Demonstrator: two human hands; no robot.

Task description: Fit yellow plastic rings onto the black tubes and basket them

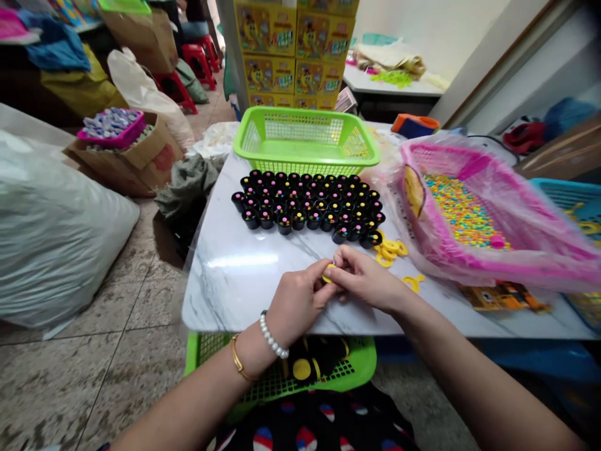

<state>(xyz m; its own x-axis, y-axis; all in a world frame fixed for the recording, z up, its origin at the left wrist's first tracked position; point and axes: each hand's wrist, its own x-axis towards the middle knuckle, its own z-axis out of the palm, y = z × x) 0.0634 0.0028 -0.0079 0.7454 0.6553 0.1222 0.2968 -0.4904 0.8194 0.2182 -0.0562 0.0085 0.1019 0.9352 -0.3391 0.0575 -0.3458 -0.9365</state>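
Note:
Both my hands meet over the front of the white marble table (235, 275). My left hand (297, 302) and my right hand (364, 277) are closed together on a small yellow ring cap (327, 272); what lies under it is hidden by my fingers. Just beyond my hands stand several rows of small black cups (307, 203) with coloured beads inside. A few loose yellow ring caps (390, 250) lie to the right of my right hand.
An empty green basket (305, 139) sits behind the cups. A pink basket lined with plastic (493, 207) holds coloured beads at right. A green basket (282, 376) with finished black-and-yellow pieces rests on my lap. Bags and cardboard boxes crowd the floor at left.

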